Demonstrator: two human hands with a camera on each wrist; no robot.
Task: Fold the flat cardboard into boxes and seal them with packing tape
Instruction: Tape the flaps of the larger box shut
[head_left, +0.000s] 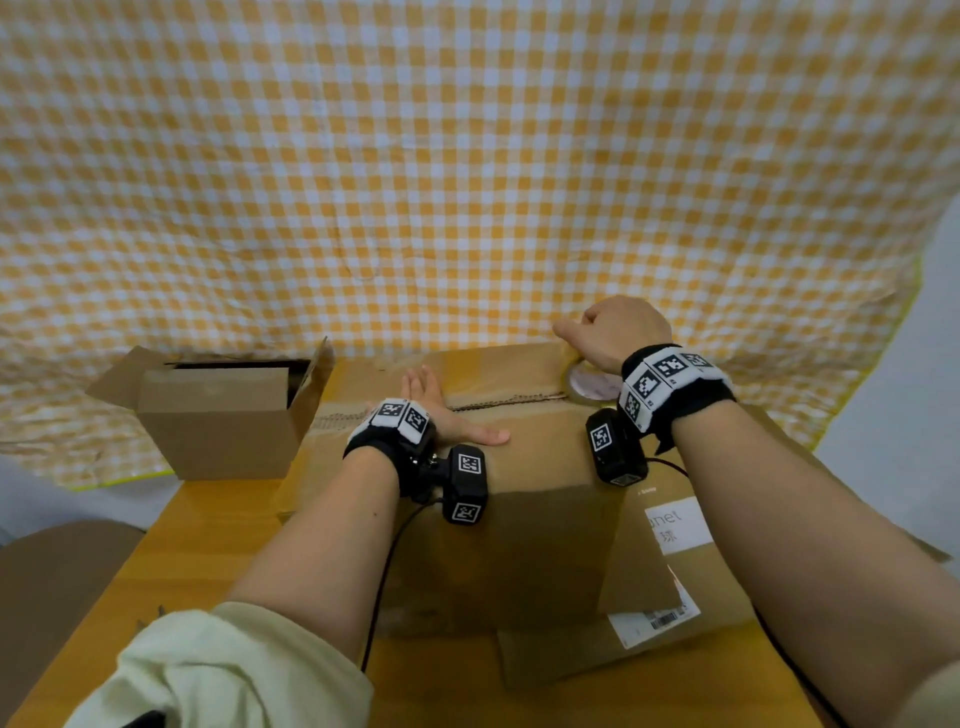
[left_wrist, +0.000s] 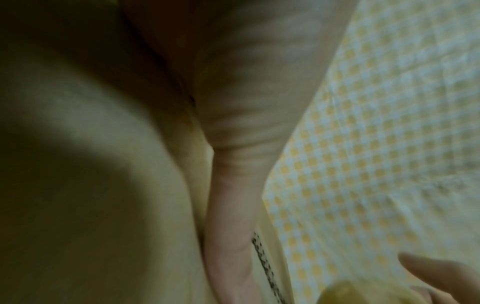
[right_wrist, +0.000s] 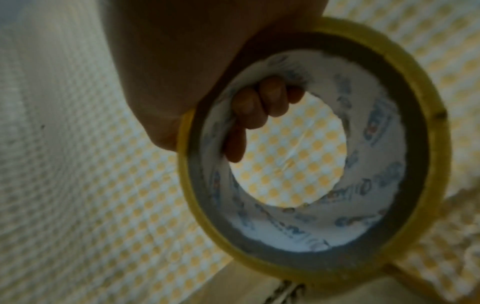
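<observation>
Head view downward; wrist views close, sharing checked cloth (head_left: 467, 182)

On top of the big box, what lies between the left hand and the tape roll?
In the head view, only the box top lies between the left hand and the tape roll: bare cardboard with the flap seam running across it.

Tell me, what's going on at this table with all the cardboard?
A person is sealing a large brown cardboard box on the wooden table. Their left hand lies flat on the closed top flaps, pressing them down near the seam. Their right hand grips a yellowish roll of packing tape, fingers hooked through its core, at the far right end of the seam. A smaller brown cardboard box stands to the left with its flaps open. Flattened cardboard lies under the big box.
</observation>
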